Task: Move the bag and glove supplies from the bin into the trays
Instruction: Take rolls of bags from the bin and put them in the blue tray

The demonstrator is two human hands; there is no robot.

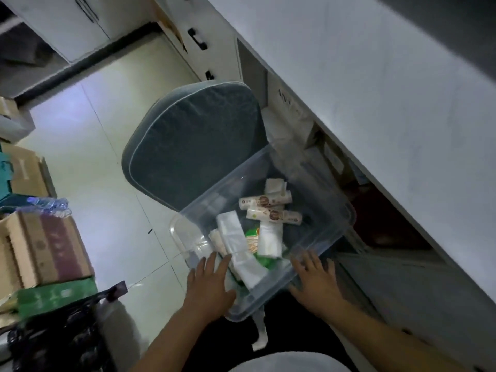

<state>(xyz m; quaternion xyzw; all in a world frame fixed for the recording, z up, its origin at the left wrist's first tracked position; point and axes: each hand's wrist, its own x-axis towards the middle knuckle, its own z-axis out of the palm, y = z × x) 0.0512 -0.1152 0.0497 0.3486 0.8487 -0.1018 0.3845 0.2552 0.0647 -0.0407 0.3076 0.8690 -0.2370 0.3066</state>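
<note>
Supplies, rolls [269, 209] and packets [243, 247], all lie in the bin [319, 183], which rests on a cushion [193, 140] by the desk [375, 89]. Left hand [210, 284] and right hand [315, 283] press the bin's near corners, fingers spread. No trays show, so the moving seems unstarted.

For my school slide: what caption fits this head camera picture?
Two hands hold a clear bin of rolls and packets.

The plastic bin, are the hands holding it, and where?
Yes. Both hands hold the clear bin at its near end: left hand and right hand on its near corners.
</note>
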